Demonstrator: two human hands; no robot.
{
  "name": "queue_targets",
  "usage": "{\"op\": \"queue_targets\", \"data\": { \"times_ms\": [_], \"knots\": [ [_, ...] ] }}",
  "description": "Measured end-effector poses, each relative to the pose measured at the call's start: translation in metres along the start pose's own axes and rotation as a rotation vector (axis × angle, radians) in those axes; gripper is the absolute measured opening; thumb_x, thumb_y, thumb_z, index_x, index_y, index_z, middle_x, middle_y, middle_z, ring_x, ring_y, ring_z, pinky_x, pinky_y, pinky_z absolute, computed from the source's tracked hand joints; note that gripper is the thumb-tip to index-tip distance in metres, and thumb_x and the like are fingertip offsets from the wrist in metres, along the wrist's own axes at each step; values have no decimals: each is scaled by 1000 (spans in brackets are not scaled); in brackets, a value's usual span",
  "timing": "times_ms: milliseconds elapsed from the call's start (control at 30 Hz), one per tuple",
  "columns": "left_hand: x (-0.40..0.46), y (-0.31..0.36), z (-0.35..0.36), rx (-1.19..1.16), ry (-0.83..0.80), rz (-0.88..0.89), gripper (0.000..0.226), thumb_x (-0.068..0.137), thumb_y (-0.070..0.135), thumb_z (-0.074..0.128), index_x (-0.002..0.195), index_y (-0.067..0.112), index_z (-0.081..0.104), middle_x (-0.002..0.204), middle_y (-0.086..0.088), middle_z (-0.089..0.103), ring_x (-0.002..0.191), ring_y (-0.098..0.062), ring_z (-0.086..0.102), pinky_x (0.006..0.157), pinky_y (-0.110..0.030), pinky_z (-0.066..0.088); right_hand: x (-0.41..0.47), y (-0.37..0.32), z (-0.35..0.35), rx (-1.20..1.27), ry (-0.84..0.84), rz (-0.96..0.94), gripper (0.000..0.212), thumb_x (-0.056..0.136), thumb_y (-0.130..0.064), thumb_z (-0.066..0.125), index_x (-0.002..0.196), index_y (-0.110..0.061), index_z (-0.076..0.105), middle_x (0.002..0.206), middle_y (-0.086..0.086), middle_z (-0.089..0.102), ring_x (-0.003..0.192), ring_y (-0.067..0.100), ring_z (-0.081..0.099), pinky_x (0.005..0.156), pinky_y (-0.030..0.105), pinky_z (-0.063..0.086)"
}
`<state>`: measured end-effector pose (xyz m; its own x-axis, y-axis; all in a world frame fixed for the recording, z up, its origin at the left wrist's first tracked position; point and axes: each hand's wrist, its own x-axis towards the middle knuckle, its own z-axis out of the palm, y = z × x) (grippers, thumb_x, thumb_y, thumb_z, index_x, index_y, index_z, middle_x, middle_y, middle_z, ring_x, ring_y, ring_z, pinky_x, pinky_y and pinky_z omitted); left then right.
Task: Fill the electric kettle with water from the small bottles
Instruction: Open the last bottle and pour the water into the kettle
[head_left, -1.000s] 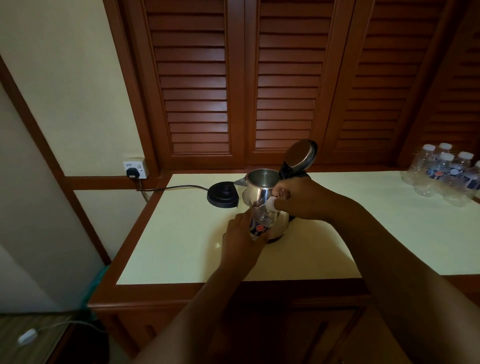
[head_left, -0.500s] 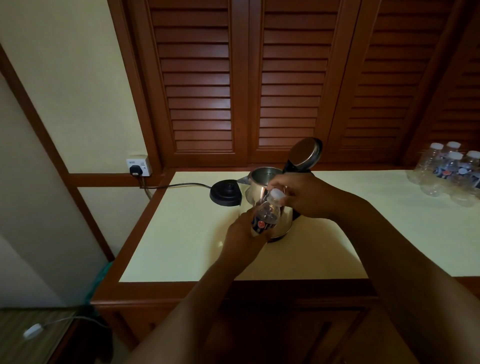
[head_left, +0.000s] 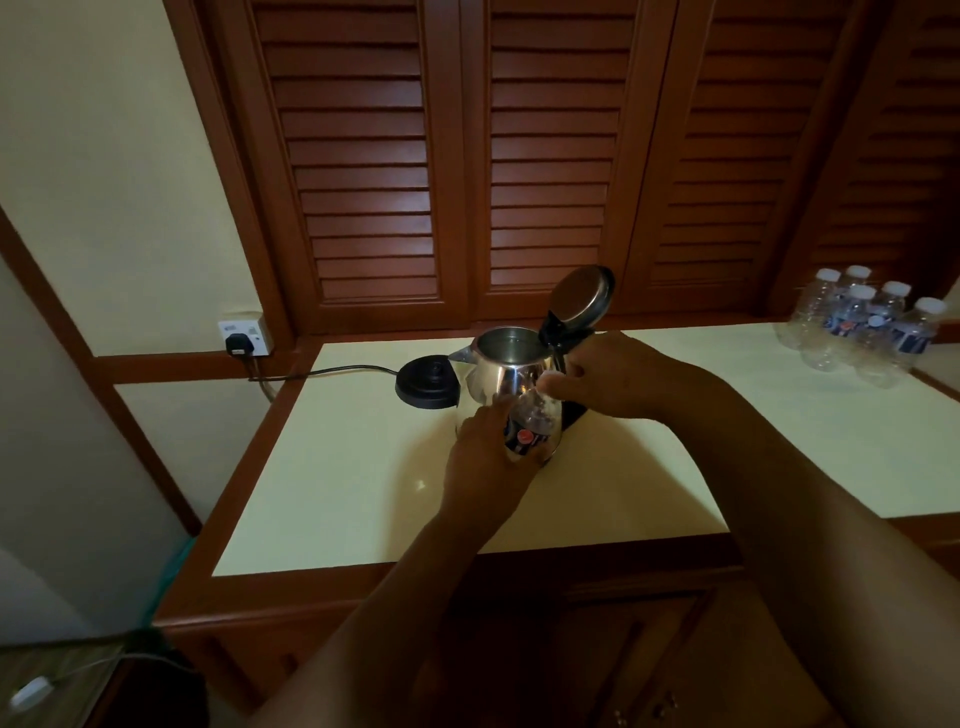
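Kettle (head_left: 498, 384) lid up; left hand (head_left: 480, 457) holds bottle (head_left: 530, 431); right hand (head_left: 608, 371) pinches cap (head_left: 551, 382)

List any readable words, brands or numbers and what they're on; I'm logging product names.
None can be read.
Held bottle: dark label with a red round logo, text blurred.
Spare bottles: blue labels, too small.
Wall socket: no legible marking.
Kettle: no text visible.
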<state>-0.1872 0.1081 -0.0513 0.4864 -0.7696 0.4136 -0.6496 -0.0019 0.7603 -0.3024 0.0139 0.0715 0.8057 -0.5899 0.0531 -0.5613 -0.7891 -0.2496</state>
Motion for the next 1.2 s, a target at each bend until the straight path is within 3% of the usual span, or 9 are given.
{"op": "queue_targets", "data": {
  "times_ms": [133, 233, 400, 533, 733, 833, 933, 1033, 1200],
  "knots": [
    [3, 8, 9, 25, -16, 65, 55, 79, 40, 72, 128, 29, 50, 121, 5, 61, 105, -9, 58, 89, -34, 53, -10, 10, -1, 215, 43, 177, 40, 92, -37, 52, 60, -13, 49, 63, 0, 44, 57, 10, 40, 53, 22, 31],
    [4, 21, 17, -12, -30, 121, 51, 82, 36, 71, 127, 24, 51, 124, 2, 59, 110, -12, 56, 93, -36, 51, -16, 19, -4, 297, 122, 248, 41, 90, -37, 55, 61, -9, 55, 56, 0, 43, 51, 11, 39, 50, 24, 29],
    [11, 35, 44, 78, -37, 159, 57, 85, 42, 65, 135, 22, 46, 129, 1, 55, 121, -14, 49, 102, -39, 43, -17, 34, 4, 246, 377, 522, 50, 84, -47, 53, 52, -13, 37, 50, -1, 31, 45, 14, 29, 48, 24, 22],
    [21, 43, 75, -5, -89, 135, 56, 83, 45, 66, 132, 26, 47, 125, 7, 57, 113, -9, 54, 97, -34, 48, -31, 60, 8, 290, 464, 516, 58, 87, -55, 51, 51, -14, 32, 50, 0, 30, 47, 15, 31, 50, 27, 24],
    [46, 75, 140, -256, -218, 86, 44, 83, 36, 69, 122, 24, 53, 113, 7, 63, 103, -7, 59, 91, -26, 49, -57, 128, 21, 698, 465, 382, 23, 88, -35, 60, 101, -16, 56, 93, -3, 60, 85, 12, 60, 61, 20, 48],
    [63, 95, 193, -262, -286, 101, 55, 84, 32, 70, 132, 17, 49, 128, 1, 59, 115, -14, 56, 96, -17, 40, -62, 184, 19, 746, 497, 391, 31, 87, -35, 61, 116, -23, 56, 108, -6, 63, 99, 14, 62, 76, 22, 53],
    [81, 121, 257, -253, -375, 130, 65, 82, 33, 71, 139, 17, 42, 137, 1, 53, 122, -14, 51, 95, -15, 37, -72, 254, 6, 765, 547, 450, 33, 87, -36, 62, 118, -25, 56, 107, -8, 62, 97, 11, 61, 72, 14, 48],
    [105, 142, 328, -161, -480, 113, 77, 84, 46, 66, 147, 23, 28, 147, 3, 41, 130, -15, 43, 99, -23, 36, -85, 338, -11, 731, 640, 548, 36, 86, -38, 63, 118, -23, 56, 103, -7, 64, 89, 7, 61, 67, 13, 44],
    [148, 146, 421, 401, -564, 178, 73, 92, 56, 44, 150, 18, 19, 156, -7, 25, 142, -25, 24, 114, -37, 23, -87, 444, -26, 644, 765, 601, 17, 88, -25, 63, 102, -22, 54, 87, -11, 59, 75, -1, 57, 61, 8, 41]
  ]
}}
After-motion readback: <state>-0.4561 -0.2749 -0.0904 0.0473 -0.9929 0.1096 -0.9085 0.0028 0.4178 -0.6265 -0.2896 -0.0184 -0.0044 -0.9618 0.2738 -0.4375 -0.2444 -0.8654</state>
